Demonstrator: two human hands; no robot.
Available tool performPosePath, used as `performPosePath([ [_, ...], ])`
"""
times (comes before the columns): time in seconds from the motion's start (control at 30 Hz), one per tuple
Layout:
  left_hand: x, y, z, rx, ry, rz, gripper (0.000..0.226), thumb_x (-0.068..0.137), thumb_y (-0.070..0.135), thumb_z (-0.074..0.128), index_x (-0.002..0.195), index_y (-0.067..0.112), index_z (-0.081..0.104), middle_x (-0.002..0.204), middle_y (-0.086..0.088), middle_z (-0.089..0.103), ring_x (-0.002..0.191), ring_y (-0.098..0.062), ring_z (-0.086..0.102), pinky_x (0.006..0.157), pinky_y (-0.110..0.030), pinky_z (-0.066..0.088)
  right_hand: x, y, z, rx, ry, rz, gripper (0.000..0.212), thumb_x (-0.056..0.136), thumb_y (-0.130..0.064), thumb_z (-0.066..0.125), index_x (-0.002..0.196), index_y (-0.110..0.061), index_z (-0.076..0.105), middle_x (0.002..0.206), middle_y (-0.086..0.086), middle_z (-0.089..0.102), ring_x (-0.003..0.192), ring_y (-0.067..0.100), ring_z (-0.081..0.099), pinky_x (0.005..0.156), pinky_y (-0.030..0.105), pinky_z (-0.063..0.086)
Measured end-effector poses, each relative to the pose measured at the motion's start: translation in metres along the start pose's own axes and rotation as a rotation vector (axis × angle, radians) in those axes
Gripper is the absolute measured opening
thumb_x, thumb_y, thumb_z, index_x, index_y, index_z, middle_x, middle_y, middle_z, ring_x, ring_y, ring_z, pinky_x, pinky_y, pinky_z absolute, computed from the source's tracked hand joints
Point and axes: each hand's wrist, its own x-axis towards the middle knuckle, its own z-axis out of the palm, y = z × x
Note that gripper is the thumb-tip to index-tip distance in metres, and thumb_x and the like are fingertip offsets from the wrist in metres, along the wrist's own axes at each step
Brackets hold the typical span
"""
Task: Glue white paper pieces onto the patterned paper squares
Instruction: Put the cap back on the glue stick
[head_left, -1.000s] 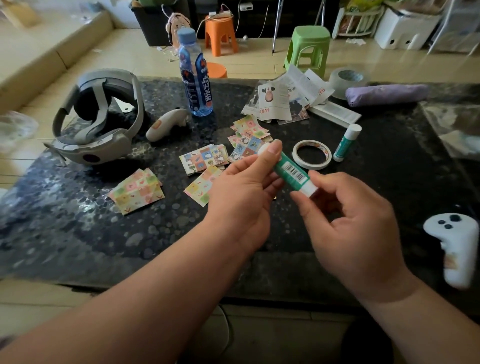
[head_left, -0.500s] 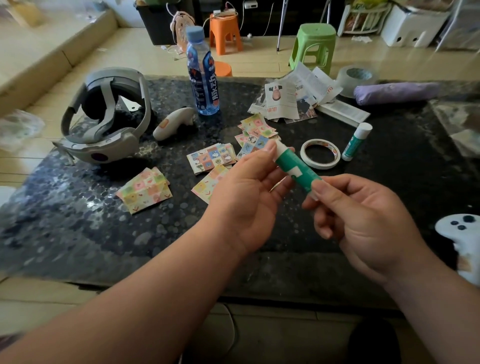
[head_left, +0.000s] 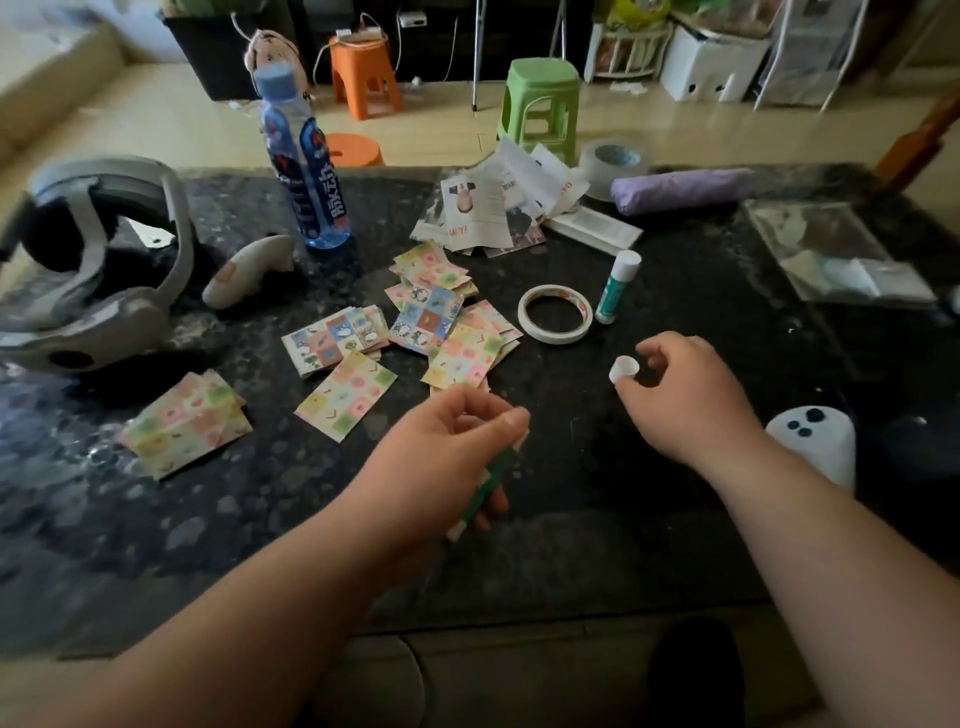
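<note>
**Cap off, hands parted: gluing not yet begun**

Far left of the dark speckled table (head_left: 675, 519): grey VR headset (head_left: 93, 270), with a small stack of patterned paper squares (head_left: 187, 421) in front of it. None of this has been touched.

Centre-left: more patterned squares lie fanned and overlapping, a blue-and-white sheep-print set (head_left: 337, 338) and a pastel pile (head_left: 467, 348) among them. The white paper pieces (head_left: 478, 218), printed cuttings in a loose heap, lie behind them near the water bottle (head_left: 306, 171). They are well apart from either hand. No white piece is on a square that I can make out.

Centre: left hand (head_left: 441, 452), fingers curled round the green glue stick (head_left: 485, 483). It is held low over the table, its white base end pointing toward the table's near edge. The stick is motion-blurred and its tip is tucked under the fingers, so I cannot tell whether any glue is wound out.

Right of centre: a masking tape roll (head_left: 555, 314) and a second glue stick (head_left: 615, 286), capped and standing.

Right: right hand (head_left: 685, 395), pinching the small white cap (head_left: 623, 370) between thumb and fingertip, the other fingers loosely curled.

Change: a second ago both hands met on the one stick, the right working at its end. Now they are separated, body in the left and cap in the right. I judge the stick is open and ready. The right hand probably needs to drop the cap before it can take up a piece or square.
</note>
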Motion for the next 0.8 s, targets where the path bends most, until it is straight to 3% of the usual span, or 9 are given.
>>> performPosePath([
  [0.1,-0.001,-0.004,0.001,0.105,-0.070,0.068,0.007,0.096,0.030,0.068,0.102,0.028,0.068,0.081,0.002,0.072,0.058,-0.020,0.062,0.054,-0.032,0.049,0.009,0.004,0.008,-0.073,-0.023,-0.045,0.057,0.097,-0.029,0.064,0.151,-0.026,0.044,0.152,0.000,0.038,0.133,0.024,0.049,0.103,0.037,0.045],
  [0.2,-0.003,-0.007,-0.002,0.210,-0.081,0.122,0.013,0.095,0.032,0.068,0.108,0.032,0.064,0.086,0.000,0.073,0.058,-0.019,0.064,0.055,-0.030,0.051,0.014,0.002,0.017,-0.089,-0.111,-0.030,0.062,0.097,-0.026,0.063,0.155,-0.030,0.039,0.154,-0.003,0.036,0.136,0.024,0.046,0.108,0.039,0.044],
  [0.37,-0.006,-0.014,-0.012,0.366,-0.117,0.284,0.022,0.096,0.036,0.066,0.113,0.048,0.059,0.092,0.007,0.068,0.068,-0.016,0.068,0.065,-0.033,0.058,0.020,-0.008,0.030,-0.134,-0.102,-0.014,0.045,0.097,-0.013,0.061,0.141,-0.023,0.058,0.141,0.002,0.050,0.126,0.027,0.054,0.103,0.038,0.048],
  [0.5,-0.012,-0.015,-0.019,0.549,-0.163,0.402,0.017,0.101,0.042,0.053,0.112,0.054,0.051,0.084,0.030,0.058,0.076,-0.002,0.059,0.071,-0.024,0.047,0.017,-0.018,0.031,-0.082,-0.066,0.003,0.021,0.096,-0.016,0.063,0.116,-0.023,0.067,0.121,0.002,0.062,0.104,0.018,0.059,0.084,0.031,0.047],
  [0.57,-0.013,-0.015,-0.022,0.556,-0.174,0.415,0.010,0.101,0.041,0.052,0.107,0.049,0.053,0.083,0.030,0.058,0.074,-0.002,0.058,0.067,-0.022,0.046,0.010,-0.027,0.028,0.082,-0.094,0.018,0.010,0.092,-0.020,0.070,0.101,-0.022,0.066,0.101,-0.002,0.069,0.088,0.014,0.069,0.078,0.034,0.055],
  [0.67,-0.013,-0.014,-0.024,0.559,-0.185,0.446,0.007,0.102,0.039,0.053,0.103,0.045,0.054,0.081,0.028,0.058,0.072,-0.004,0.058,0.065,-0.023,0.048,-0.009,-0.046,0.020,0.294,-0.157,-0.011,0.017,0.085,-0.022,0.078,0.093,-0.022,0.063,0.086,0.000,0.074,0.071,0.010,0.075,0.072,0.035,0.060],
  [0.8,-0.009,-0.014,-0.023,0.491,-0.169,0.469,0.015,0.101,0.039,0.054,0.109,0.052,0.052,0.084,0.014,0.061,0.071,-0.009,0.061,0.071,-0.036,0.054,-0.030,-0.061,0.007,0.425,-0.208,-0.128,0.011,0.089,-0.028,0.074,0.098,-0.028,0.068,0.090,0.001,0.072,0.084,0.017,0.070,0.078,0.037,0.058],
])
